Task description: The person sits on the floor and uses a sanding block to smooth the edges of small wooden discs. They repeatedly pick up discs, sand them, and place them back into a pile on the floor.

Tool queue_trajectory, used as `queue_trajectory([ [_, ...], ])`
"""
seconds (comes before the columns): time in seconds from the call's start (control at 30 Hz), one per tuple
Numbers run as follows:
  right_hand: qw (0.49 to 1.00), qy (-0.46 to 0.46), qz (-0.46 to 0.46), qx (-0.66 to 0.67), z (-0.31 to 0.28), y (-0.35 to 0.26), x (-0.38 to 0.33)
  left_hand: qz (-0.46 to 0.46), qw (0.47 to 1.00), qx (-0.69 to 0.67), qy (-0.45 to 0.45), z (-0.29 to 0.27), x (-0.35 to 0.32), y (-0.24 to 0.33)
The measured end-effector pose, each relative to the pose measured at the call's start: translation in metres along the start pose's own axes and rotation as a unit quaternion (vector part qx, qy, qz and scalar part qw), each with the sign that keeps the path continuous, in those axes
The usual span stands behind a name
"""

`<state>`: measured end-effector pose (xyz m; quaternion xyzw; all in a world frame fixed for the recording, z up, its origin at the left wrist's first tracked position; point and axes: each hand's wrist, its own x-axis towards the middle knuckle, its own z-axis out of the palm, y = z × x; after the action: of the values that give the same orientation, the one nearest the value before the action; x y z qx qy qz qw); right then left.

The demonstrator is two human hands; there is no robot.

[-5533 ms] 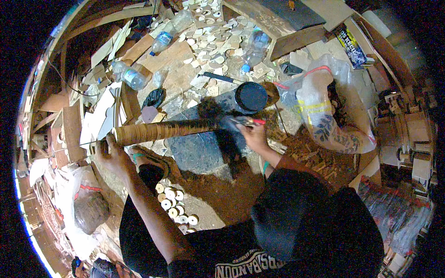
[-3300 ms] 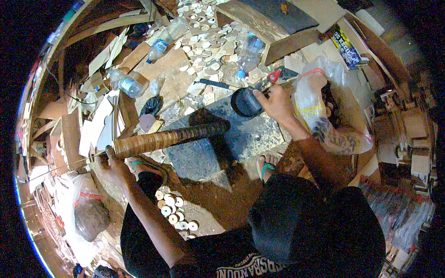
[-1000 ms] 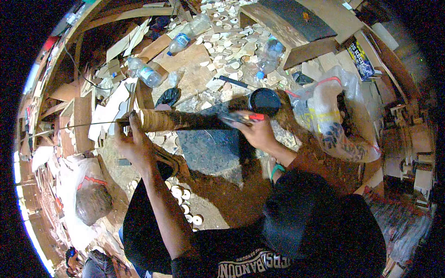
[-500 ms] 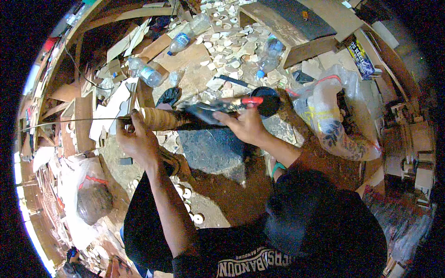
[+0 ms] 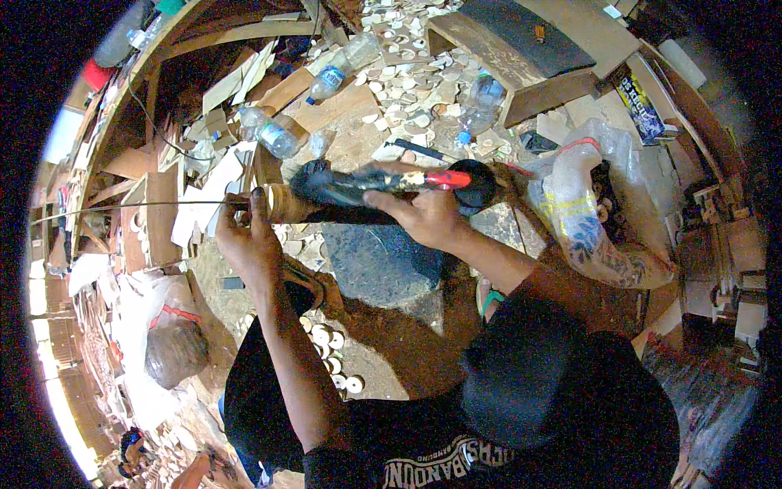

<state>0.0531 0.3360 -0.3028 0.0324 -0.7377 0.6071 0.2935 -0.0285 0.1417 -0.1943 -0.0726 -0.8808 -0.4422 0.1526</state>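
My left hand (image 5: 247, 236) pinches a thin rod (image 5: 138, 204) that runs out to the left. On the rod, just right of my fingers, sits a tight stack of pale wooden discs (image 5: 281, 204). Farther right the stack is dark. My right hand (image 5: 428, 218) grips a brush (image 5: 444, 179) with a red-tipped handle. Its dark head is smeared by motion and lies over the stack, hiding much of it. Just beyond the handle's red end stands a round black container (image 5: 475, 189); its contents are too dark to make out.
Clear plastic bottles (image 5: 277, 138) lie on the far floor beside many scattered wooden discs (image 5: 415, 90). A dark grey slab (image 5: 379, 265) is below my hands. Plastic sacks stand at right (image 5: 570, 212) and left (image 5: 175, 342). White discs (image 5: 330, 346) lie near my leg.
The brush has swept left along the stack, so its head now covers more of the pale discs. My left hand keeps its pinch on the rod. The whole view has shifted slightly.
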Motion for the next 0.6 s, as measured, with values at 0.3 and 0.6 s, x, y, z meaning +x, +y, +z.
queue_trajectory([
  [0.3,0.980,-0.071,0.116,-0.147,-0.039,0.008,-0.012,0.026,0.996,-0.063,-0.065,-0.008,-0.002,0.006],
  [0.6,0.991,-0.069,0.104,-0.036,-0.025,-0.002,0.006,0.043,0.994,-0.074,-0.069,-0.004,0.002,-0.007],
])
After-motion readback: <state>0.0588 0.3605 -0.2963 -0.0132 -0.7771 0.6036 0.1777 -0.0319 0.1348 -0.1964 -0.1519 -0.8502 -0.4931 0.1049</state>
